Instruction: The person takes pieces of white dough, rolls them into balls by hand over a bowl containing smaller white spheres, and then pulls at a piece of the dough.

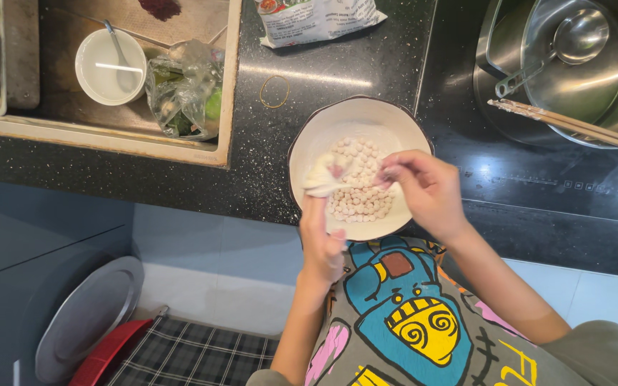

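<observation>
white dough lump [321, 180] pinched: left hand [321, 243], right hand [423, 187]

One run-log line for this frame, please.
left hand: holds dough lump | right hand: pinching dough | bowl: small dough balls

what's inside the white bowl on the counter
The white bowl holds many small pale dough balls. The left hand and right hand with a dough lump cover part.

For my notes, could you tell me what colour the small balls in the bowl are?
The small balls are pale cream to pinkish, clearest in the head view.
</observation>
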